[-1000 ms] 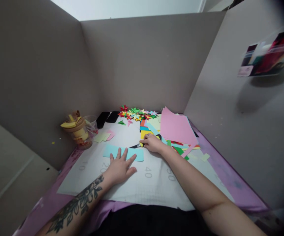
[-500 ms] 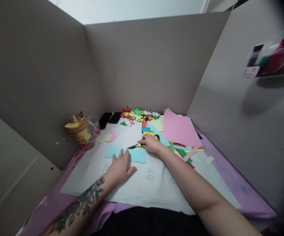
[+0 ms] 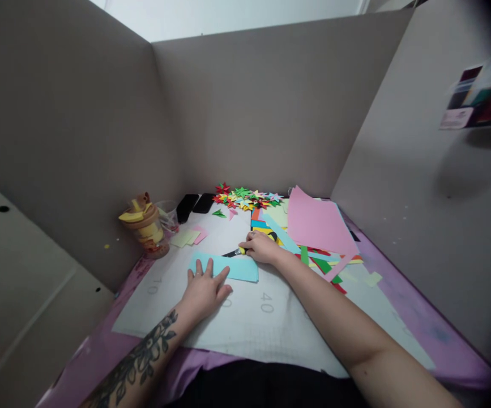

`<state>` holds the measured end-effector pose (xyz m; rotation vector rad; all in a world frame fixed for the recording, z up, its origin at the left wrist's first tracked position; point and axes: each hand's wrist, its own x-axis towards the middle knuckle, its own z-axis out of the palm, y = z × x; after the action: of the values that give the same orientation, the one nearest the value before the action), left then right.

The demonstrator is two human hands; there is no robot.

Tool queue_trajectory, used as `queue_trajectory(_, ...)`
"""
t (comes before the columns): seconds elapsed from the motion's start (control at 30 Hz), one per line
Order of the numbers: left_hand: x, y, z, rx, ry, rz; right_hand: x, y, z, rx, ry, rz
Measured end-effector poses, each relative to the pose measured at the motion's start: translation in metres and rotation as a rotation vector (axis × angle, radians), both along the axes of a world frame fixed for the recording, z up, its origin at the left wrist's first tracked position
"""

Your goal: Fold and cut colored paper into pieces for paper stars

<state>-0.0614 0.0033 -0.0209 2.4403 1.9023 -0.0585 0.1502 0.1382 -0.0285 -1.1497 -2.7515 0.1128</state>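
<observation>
My left hand (image 3: pixel 205 292) lies on a folded light-blue paper strip (image 3: pixel 243 269), its fingers spread over the strip's left part. Just beyond the paper, my right hand (image 3: pixel 260 247) is closed around a pair of scissors (image 3: pixel 231 253) with dark blades and yellow-and-black handles. The blades point left and lie close to the strip's far edge. My fingers cover part of the handles. To the right of that hand are loose coloured paper strips (image 3: pixel 322 266) and a large pink sheet (image 3: pixel 315 221).
Folded paper stars (image 3: pixel 245 198) are heaped at the back. Two black phone-like objects (image 3: pixel 203 203), a clear plastic cup (image 3: pixel 167 214) and a brown-and-yellow cup (image 3: pixel 148 231) stand at the left. Small paper pieces (image 3: pixel 186 237) lie nearer. Grey panels (image 3: pixel 270 113) enclose the table.
My left hand has slid a little left along the blue paper and its fingers have spread wider. My right hand stays on the scissors. The view has shifted slightly.
</observation>
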Motion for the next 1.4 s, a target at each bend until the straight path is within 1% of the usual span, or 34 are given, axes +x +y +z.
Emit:
queue_trajectory(0.37, 0.000, -0.002, 0.000, 0.002, -0.011, 0.005, -0.030, 0.007, 0.007, -0.032, -0.013, 0.026)
queue_trajectory(0.6, -0.001, -0.003, 0.000, -0.034, -0.028, 0.012, -0.049, 0.015, 0.006, -0.032, -0.040, 0.030)
queue_trajectory(0.83, -0.003, -0.002, -0.002, -0.011, -0.060, 0.000, -0.073, 0.020, 0.010, -0.028, -0.087, 0.040)
queue_trajectory(1.03, -0.003, -0.003, -0.001, -0.017, -0.058, 0.003, -0.087, 0.020, 0.012, -0.038, -0.092, 0.001)
queue_trajectory(1.13, -0.002, -0.005, 0.002, -0.007, -0.051, -0.003, -0.080, 0.019, 0.013, -0.068, -0.027, -0.029)
queue_trajectory(1.2, -0.002, -0.004, 0.005, 0.024, -0.051, -0.021, -0.064, 0.017, 0.015, -0.077, 0.059, -0.083)
queue_trajectory(1.3, -0.001, 0.004, 0.010, 0.054, -0.057, -0.088, -0.028, 0.008, 0.021, -0.060, 0.168, -0.169)
queue_trajectory(1.4, 0.000, 0.021, 0.014, 0.028, -0.062, -0.207, 0.014, -0.006, 0.026, -0.047, 0.213, -0.202)
